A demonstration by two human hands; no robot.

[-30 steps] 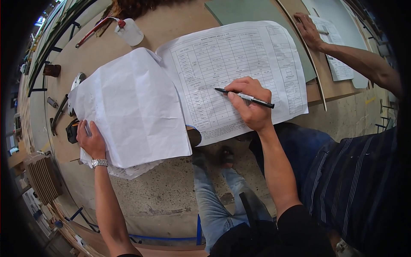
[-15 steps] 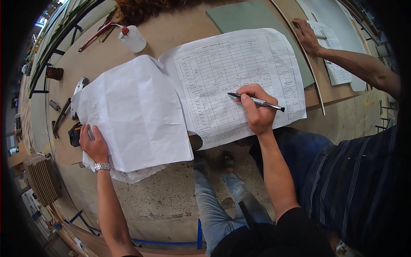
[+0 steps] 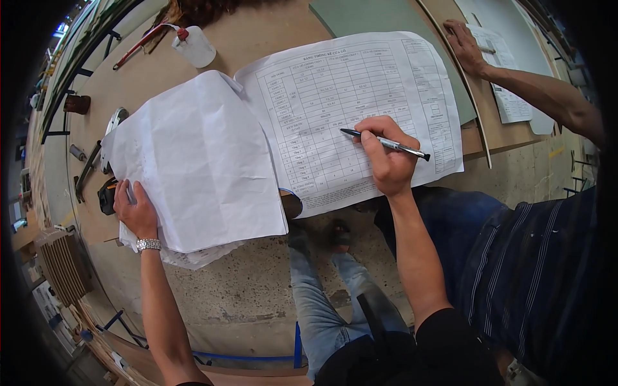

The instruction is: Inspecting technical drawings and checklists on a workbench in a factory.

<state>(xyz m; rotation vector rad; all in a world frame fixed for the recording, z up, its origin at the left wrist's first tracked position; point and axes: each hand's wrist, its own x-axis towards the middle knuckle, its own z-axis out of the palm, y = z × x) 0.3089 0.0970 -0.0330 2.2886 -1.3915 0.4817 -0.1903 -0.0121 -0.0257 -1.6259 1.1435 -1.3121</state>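
Observation:
My right hand (image 3: 390, 156) grips a black and silver pen (image 3: 404, 147). Its tip points at the middle of a printed table on a large paper sheet (image 3: 418, 71). To the left, folded-over pages (image 3: 199, 167) show their blank, creased backs. Upon the lower left edge of those pages rests my left hand (image 3: 136, 211), open with its fingers spread. A metal watch band circles that wrist. Just beyond its fingertips lies a black and yellow tape measure (image 3: 108, 196).
A white bottle with a red cap (image 3: 194, 48) stands on the wooden table (image 3: 257, 32). A green board (image 3: 380, 18) lies under the sheet's far side. At right, another person's hand (image 3: 465, 48) rests beside smaller papers (image 3: 512, 103). A hammer-like tool (image 3: 88, 172) lies at left.
The pen and my right hand have shifted slightly up and left on the printed table. My left hand stays on the folded pages. The whole view has moved a little.

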